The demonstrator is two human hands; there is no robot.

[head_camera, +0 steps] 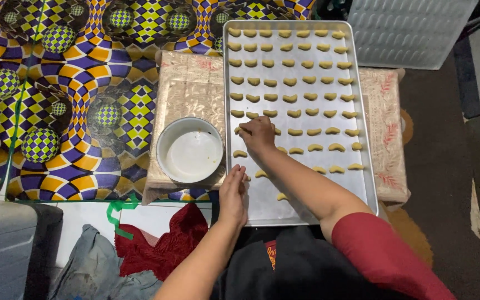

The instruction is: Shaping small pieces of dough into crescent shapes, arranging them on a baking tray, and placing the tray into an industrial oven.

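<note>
Right hand (258, 135) over baking tray (362, 166), left-centre; grip pinched together on crescent dough piece (241, 131), long axis across tray. Left hand (233, 194) flat on tray's near-left rim, fingers together, holding nothing. White bowl (190, 150) just left of tray.

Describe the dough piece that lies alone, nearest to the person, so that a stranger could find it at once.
Start at the large silver baking tray on the low cloth-covered table, filled with rows of small crescent dough pieces. Go to its near, mostly bare end, beside the right forearm. The lone crescent lies there, below the last row, with no neighbours on either side.
</note>
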